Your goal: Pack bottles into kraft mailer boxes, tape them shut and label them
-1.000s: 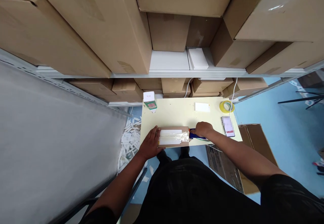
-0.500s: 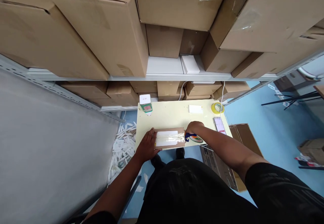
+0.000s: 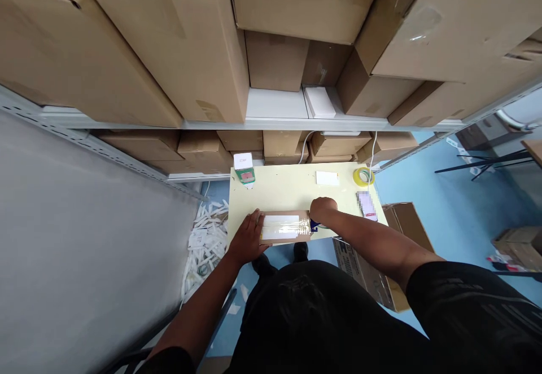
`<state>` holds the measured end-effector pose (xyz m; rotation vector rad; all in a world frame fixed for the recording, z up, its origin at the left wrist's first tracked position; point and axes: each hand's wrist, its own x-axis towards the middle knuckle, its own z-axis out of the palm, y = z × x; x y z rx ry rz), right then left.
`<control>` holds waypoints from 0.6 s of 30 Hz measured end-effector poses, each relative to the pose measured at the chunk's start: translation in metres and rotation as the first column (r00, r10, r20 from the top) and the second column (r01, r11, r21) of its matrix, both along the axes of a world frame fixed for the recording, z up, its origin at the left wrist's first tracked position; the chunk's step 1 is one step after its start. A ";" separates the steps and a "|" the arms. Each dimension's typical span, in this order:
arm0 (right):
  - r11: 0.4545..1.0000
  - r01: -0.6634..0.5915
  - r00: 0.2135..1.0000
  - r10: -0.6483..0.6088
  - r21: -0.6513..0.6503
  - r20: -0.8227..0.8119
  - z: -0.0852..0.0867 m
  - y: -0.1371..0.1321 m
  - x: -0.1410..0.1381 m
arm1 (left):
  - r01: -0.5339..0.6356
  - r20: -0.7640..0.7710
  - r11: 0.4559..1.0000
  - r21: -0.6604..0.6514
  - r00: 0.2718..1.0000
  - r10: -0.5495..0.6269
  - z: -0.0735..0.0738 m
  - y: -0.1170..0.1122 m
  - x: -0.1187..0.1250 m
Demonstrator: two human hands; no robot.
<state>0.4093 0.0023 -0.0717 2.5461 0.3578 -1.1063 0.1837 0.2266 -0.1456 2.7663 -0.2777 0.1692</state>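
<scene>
Right hand: the right hand (image 3: 322, 209) is clenched in a grip on a blue-handled tape dispenser (image 3: 315, 226), pressed against the right end of the flat brown cardboard parcel (image 3: 285, 227).
Left hand: the left hand (image 3: 248, 238) lies flat with fingers spread on the parcel's left end, holding it down without gripping it.
Parcel: it lies lengthwise along the near edge of the pale yellow desk (image 3: 292, 190), with a white label on top under a strip of shiny clear tape.
Desk, right side: a phone with a blurred screen (image 3: 366, 205) lies just beyond the right forearm; a roll of yellow tape (image 3: 363, 176) sits at the far right corner; a small white card (image 3: 327, 178) lies near it.
Desk, left side: a small white and green box (image 3: 244, 168) stands at the far left corner.
Floor: white paper strips (image 3: 207, 236) are heaped left of the desk; an open brown carton (image 3: 402, 224) stands to the right.
Shelves: large brown cardboard boxes (image 3: 169, 41) fill the racks above and behind.
</scene>
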 end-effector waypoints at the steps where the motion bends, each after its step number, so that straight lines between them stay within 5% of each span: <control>1: 1.000 0.007 1.000 -0.007 0.001 0.007 -0.001 -0.002 -0.004 | -0.002 0.005 1.000 0.001 1.000 0.002 0.000 0.000 0.000; 8: 0.997 0.072 0.997 -0.072 0.018 0.002 0.002 -0.056 -0.040 | -0.131 0.029 0.990 -0.049 0.991 0.133 0.002 -0.006 0.005; 14: 0.954 0.258 0.953 -0.277 0.151 0.123 0.021 -0.148 -0.008 | -0.125 -0.031 0.987 -0.097 0.992 0.123 0.004 -0.004 0.003; 18: 0.890 0.317 0.897 -0.394 0.328 0.202 0.008 -0.183 -0.008 | -0.136 -0.036 0.986 -0.094 0.990 0.133 0.004 -0.004 0.001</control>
